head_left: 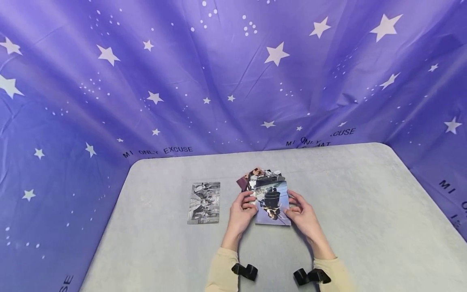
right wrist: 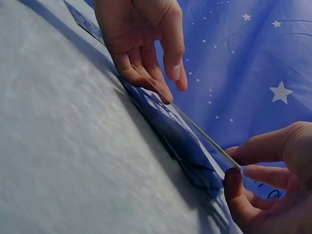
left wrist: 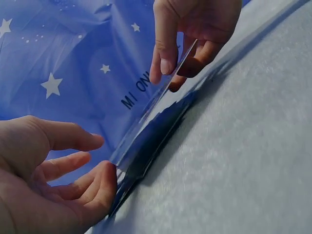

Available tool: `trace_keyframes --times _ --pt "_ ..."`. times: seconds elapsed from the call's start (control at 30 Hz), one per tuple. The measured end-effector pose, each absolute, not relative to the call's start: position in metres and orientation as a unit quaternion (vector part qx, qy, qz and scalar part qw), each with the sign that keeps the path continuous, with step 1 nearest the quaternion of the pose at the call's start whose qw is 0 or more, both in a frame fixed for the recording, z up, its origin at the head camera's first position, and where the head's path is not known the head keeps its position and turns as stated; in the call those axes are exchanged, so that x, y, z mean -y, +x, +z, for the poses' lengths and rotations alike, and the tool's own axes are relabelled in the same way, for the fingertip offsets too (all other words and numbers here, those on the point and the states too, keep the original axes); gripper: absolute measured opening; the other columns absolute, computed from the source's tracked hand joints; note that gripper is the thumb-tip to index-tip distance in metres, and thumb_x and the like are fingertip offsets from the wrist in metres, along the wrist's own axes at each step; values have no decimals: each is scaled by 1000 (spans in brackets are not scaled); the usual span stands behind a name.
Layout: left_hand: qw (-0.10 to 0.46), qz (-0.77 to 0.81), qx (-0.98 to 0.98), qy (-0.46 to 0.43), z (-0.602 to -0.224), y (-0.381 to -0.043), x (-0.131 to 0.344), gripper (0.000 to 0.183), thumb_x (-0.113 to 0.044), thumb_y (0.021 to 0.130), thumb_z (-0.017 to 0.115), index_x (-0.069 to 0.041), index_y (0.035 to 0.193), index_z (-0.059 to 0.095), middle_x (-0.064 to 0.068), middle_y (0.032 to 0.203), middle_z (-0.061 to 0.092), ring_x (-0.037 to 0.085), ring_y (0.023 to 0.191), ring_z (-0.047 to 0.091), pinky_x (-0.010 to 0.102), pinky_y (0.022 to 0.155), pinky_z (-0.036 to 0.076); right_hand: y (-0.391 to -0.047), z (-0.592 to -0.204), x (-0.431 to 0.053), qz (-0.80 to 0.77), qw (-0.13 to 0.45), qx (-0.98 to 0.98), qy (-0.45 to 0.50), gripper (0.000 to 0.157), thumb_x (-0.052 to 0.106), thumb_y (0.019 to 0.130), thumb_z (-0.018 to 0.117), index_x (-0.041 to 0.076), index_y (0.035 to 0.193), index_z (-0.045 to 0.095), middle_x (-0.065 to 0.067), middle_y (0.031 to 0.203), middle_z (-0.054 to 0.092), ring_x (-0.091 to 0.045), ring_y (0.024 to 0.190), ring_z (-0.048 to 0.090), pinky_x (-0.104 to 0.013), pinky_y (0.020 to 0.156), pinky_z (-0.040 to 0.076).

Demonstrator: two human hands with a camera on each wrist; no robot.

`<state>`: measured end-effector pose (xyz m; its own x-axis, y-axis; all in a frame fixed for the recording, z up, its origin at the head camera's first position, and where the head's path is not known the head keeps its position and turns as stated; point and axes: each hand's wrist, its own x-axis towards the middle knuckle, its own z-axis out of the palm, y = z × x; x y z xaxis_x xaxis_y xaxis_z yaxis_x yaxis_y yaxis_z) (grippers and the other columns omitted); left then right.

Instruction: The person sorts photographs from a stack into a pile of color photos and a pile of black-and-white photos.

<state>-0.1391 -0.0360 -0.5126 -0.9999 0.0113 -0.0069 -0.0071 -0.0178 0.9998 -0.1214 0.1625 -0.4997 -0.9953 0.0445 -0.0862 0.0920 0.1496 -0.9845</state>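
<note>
Photo card (head_left: 271, 198), head view: it's overlying fanned prints (head_left: 262, 174) over the desk (head_left: 153, 251); I'm probably separating it. Left wrist: left hand (left wrist: 53, 180) is touching its edge, thumb clear. Right wrist: right hand (right wrist: 278, 175) is pinching it; next move is likely needing a clean lift.

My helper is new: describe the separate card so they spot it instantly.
On the grey table, look left of the person's left hand. A black-and-white card lies flat there. Unlike the overlapping cards nearby, it lies alone, untouched.
</note>
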Motion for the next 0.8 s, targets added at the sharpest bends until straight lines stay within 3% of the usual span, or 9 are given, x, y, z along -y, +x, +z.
trace_keyframes --times 0.37,0.5,0.63,0.8 --pt "38 747 -663 28 -511 -147 3 52 19 71 58 6 121 59 13 96 54 15 72 58 18 64 48 -123 -499 -190 -653 10 -756 46 67 -12 84 61 -3 145 36 -34 123 53 -7 78 61 -18 70 50" --pt "54 762 -644 40 -508 -148 -7 55 23 71 54 10 125 54 16 98 51 16 72 55 18 63 47 -123 -499 -199 -648 5 -761 42 65 -11 85 60 -5 145 35 -33 118 56 -5 77 60 -17 70 49" --pt "74 767 -635 54 -503 -148 -13 58 22 73 53 10 130 50 20 102 51 19 74 54 19 65 47 -122 -500 -207 -644 2 -764 37 65 -10 85 61 -6 145 35 -24 107 61 -3 75 59 -16 69 48" --pt "83 762 -640 56 -508 -150 -21 64 20 74 54 2 136 49 16 105 55 20 78 57 19 66 47 -120 -501 -215 -647 -1 -762 32 68 -11 85 61 -5 146 33 -15 98 60 -2 73 56 -15 66 47"
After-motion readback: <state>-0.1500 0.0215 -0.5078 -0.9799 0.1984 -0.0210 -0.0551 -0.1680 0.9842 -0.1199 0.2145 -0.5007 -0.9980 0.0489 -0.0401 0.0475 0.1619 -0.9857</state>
